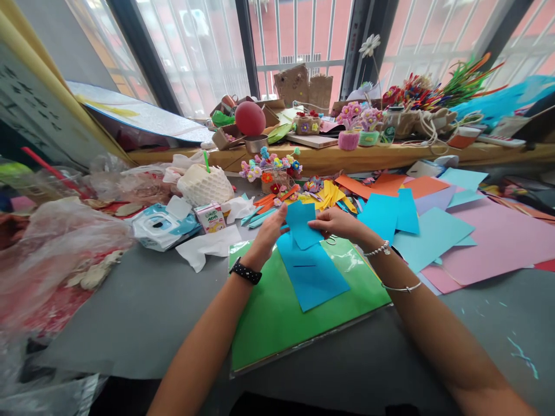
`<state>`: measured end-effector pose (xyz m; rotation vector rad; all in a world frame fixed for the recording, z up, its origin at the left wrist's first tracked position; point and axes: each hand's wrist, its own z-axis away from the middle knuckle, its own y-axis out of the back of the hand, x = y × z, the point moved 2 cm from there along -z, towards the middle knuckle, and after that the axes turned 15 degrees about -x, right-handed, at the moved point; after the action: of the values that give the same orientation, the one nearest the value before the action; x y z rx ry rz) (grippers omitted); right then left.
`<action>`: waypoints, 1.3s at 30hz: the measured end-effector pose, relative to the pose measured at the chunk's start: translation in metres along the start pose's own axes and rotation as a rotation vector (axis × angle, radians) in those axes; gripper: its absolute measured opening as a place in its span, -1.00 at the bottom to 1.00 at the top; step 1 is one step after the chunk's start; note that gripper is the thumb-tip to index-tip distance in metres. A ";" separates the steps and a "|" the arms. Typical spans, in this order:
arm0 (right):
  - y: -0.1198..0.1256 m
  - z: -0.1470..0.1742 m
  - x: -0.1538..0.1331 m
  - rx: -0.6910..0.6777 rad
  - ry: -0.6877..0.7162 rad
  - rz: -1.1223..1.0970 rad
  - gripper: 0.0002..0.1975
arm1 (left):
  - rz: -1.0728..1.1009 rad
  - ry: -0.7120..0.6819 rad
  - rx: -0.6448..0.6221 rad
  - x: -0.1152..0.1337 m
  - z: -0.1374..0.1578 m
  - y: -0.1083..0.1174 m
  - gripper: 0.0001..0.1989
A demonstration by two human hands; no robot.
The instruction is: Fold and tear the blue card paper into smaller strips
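Observation:
Between my two hands is a small piece of blue paper (303,222), raised above the green folder. My left hand (269,234) pinches its left edge, and my right hand (336,224) pinches its right edge between thumb and fingers. Below it, a larger blue paper strip (314,280) with a short dark line across it lies on the green plastic-covered folder (260,323). A looped metal thing, perhaps scissors handles (332,239), shows in part behind my right hand.
Blue paper sheets (379,216) and a large pink sheet (503,242) lie to the right. Yellow paper strips (329,196) are heaped behind. A wet-wipe pack (162,225), a small carton (210,218) and crumpled plastic (65,248) are on the left. Craft flowers (271,164) stand near the wooden ledge (182,158).

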<state>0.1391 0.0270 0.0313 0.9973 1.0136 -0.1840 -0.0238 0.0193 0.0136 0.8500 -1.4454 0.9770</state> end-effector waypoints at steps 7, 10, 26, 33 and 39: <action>-0.021 -0.005 0.004 -0.213 -0.330 0.410 -0.59 | 0.109 0.163 0.149 -0.011 -0.002 0.008 -0.69; -0.028 -0.007 0.004 -0.199 -0.351 0.481 -0.63 | 0.046 0.210 0.070 -0.014 -0.001 0.006 -0.68; -0.029 -0.006 0.007 -0.157 -0.343 0.513 -0.69 | -0.938 0.094 -0.063 -0.018 -0.004 0.013 -0.59; -0.021 -0.005 0.008 -0.175 -0.343 0.473 -0.68 | -0.909 0.049 -0.113 -0.010 -0.004 0.008 -0.82; 0.005 0.003 0.010 -0.096 -0.177 0.208 -0.68 | -0.345 -0.079 0.077 -0.002 -0.004 0.014 -0.73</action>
<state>0.1492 0.0299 0.0271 0.9742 0.7458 -0.0494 -0.0351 0.0283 0.0098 1.1617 -1.2772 0.7475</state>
